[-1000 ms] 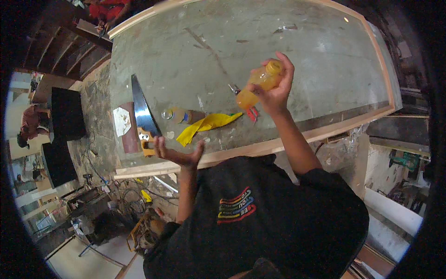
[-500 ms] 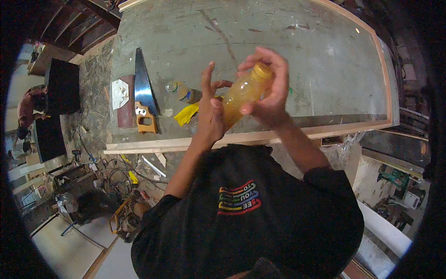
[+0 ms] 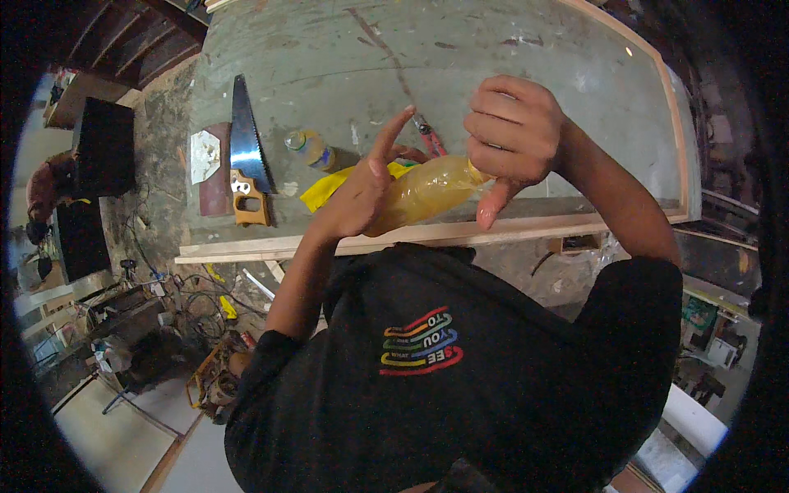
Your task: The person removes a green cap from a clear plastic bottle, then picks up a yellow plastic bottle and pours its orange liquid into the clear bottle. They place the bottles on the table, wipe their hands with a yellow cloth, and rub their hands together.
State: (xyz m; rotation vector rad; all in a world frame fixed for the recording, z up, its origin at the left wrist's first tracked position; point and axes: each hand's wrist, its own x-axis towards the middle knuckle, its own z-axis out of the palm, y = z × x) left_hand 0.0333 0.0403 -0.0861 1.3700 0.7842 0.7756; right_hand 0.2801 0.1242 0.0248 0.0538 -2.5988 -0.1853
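A large grey, paint-stained work table [image 3: 493, 66] framed by a pale wooden rim fills the far half of the view; its near edge runs left to right just beyond the person's chest, and its right edge curves away toward the far right. Most of the table's far and right surface is bare, while the things on it crowd the near left part.

A translucent yellow plastic bottle [image 3: 427, 191] is held up in the air above the table's near rim, lying tilted with its neck end toward the right. The left hand [image 3: 355, 195] cups its bottom end from the left, palm against the bottle, with the index finger stretched up and the other fingers spread apart. The right hand [image 3: 511, 135] is curled tightly round the neck end, fingers together on top and the thumb pointing down beside the bottle.

On the table to the left lie a handsaw with a steel blade and wooden handle [image 3: 243, 156], a small clear jar with a yellow label [image 3: 311, 150], a yellow cloth [image 3: 329, 189] and red-handled pliers [image 3: 429, 141].
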